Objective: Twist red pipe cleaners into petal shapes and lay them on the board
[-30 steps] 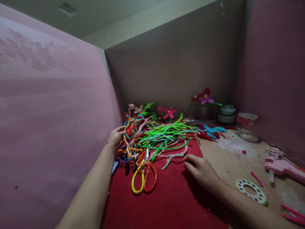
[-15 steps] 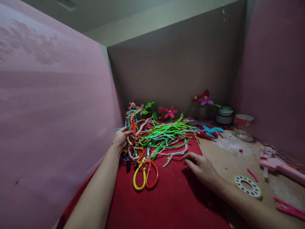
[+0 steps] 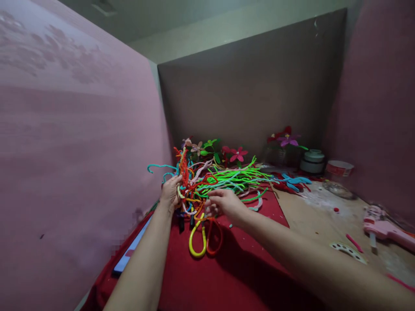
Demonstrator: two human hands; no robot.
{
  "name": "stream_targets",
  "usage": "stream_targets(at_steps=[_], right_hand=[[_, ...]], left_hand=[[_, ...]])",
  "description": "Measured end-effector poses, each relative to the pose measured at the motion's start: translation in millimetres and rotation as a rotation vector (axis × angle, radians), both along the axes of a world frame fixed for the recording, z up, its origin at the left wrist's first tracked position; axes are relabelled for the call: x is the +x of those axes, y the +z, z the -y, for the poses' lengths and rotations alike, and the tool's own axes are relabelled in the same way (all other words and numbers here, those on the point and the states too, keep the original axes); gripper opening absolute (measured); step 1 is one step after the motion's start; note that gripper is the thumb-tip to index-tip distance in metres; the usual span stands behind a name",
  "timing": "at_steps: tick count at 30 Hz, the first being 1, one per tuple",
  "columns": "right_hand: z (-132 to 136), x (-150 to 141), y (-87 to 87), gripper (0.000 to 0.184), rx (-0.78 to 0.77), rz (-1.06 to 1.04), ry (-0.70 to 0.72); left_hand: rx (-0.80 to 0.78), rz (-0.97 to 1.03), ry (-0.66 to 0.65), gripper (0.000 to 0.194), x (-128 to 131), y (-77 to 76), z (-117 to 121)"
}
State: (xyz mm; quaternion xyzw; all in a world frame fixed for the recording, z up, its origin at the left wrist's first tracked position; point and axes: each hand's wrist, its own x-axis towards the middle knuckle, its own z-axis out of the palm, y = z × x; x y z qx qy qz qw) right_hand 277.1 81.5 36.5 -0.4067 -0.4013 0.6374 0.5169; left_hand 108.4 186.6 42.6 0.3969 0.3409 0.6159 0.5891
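My left hand [image 3: 170, 192] is closed around a tangled bunch of pipe cleaners [image 3: 184, 167], mostly red and orange, standing up from its fingers. A blue strand curls out to the left of it. My right hand [image 3: 225, 203] reaches in over the pile's near edge, its fingers loosely bent and apart, with nothing visible in them. Beyond it lies a heap of bright green pipe cleaners [image 3: 241, 176] mixed with pale blue and pink ones. Just below the right hand are scissors [image 3: 190, 244] with one yellow and one red handle; their blades are mostly hidden.
A phone [image 3: 129, 255] lies by my left forearm on the red cloth [image 3: 194, 285]. Pipe-cleaner flowers [image 3: 238, 154] stand behind the heap. To the right are a grey-green jar [image 3: 312, 162], a pink glue gun [image 3: 384, 225] and a perforated ring [image 3: 346, 250].
My left hand has moved right and lifted the red and orange pipe cleaners out of the tangle. My right hand has come left from the cloth's right side to above the scissors.
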Motion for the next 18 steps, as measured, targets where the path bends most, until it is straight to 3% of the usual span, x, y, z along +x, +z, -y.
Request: stream_targets(at_steps=[1, 4, 8, 12, 18], right_hand=[[-10.5, -12.5, 1.3, 0.013, -0.075, -0.120, -0.017], [-40.9, -41.5, 2.2, 0.006, -0.152, -0.185, -0.040], [-72.9, -60.0, 0.0, 0.018, -0.215, -0.242, -0.099], [-86.3, -62.3, -6.9, 0.021, -0.207, -0.274, -0.215], [-83.7, -43.7, -4.5, 0.020, -0.036, -0.339, -0.382]], left_hand=[[0.001, 0.007, -0.005, 0.007, -0.8, -0.6, 0.7], [0.015, 0.010, -0.017, 0.011, -3.8, -2.7, 2.3], [0.042, -0.001, -0.015, 0.019, -6.7, -7.0, 0.4], [0.068, 0.010, 0.009, 0.021, -6.7, -14.0, -7.9], [0.101, 0.039, 0.171, 0.022, -15.6, -23.8, -23.5]])
